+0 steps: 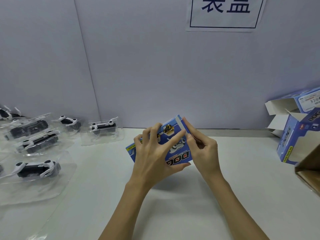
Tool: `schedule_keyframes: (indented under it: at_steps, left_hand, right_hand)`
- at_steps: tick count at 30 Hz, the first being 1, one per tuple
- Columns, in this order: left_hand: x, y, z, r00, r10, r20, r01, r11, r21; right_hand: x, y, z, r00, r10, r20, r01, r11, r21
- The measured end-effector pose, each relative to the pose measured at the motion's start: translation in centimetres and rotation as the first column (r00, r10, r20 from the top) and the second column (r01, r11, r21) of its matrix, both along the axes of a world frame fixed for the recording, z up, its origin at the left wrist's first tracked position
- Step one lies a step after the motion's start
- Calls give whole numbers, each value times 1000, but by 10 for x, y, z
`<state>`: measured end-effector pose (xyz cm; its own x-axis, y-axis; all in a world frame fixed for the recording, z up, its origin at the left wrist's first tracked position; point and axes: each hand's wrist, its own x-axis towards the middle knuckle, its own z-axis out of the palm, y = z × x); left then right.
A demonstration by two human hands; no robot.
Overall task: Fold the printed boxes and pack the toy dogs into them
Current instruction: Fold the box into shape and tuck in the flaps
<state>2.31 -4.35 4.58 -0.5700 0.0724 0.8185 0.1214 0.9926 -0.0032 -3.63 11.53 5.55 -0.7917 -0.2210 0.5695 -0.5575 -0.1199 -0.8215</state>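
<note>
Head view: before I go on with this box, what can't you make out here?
- Blue printed box: its lower left part is covered by the left hand, its right edge by the right hand.
- Folded boxes at right: cut off by the frame edge.
- Brown carton: mostly out of frame.
- Toy dogs at left: blurred behind clear packs; the farthest cut off.
</note>
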Motion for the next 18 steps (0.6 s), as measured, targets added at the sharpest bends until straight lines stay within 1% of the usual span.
schedule_keyframes:
  at_steps: [4, 13, 18]
  left_hand:
    - [-2, 3, 2, 1000, 3, 20, -4, 999, 32]
    - [1, 3, 7, 1000, 28, 0, -28, 999, 41]
    - [5, 2, 8, 1000, 13, 22, -14, 998, 56]
  right_hand:
    - [2, -2, -1, 1000, -31, -2, 31, 999, -11]
    - [1, 0, 3, 996, 51, -68, -50, 999, 19]
    - [-2, 2, 0, 992, 79, -103, -72, 995, 64]
